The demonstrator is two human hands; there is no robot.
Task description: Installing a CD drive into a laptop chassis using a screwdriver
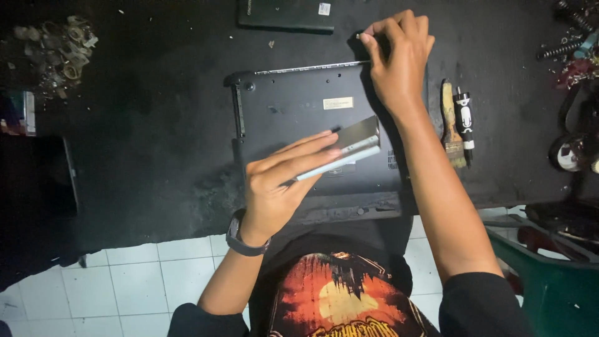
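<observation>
Left hand (274, 187): fingers clamped on a flat grey metal drive caddy (352, 146), held above the upturned black plastic laptop base (293, 109) on the black mat (156, 125). Right hand (399, 56): fingertips pinched together at the base's far corner. Beside: wooden-handled brush (450, 118), black-and-white screwdriver handle (464, 118).

Bare mat left of laptop (312, 118); brush (452, 128), screwdriver (464, 118) crowd right.

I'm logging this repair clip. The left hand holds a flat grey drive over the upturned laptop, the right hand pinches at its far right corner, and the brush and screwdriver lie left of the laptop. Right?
Not quite. The head view shows the brush and screwdriver lying right of the laptop, beside the right hand's forearm. The rest stands: the left hand holds the flat grey drive over it.
</observation>
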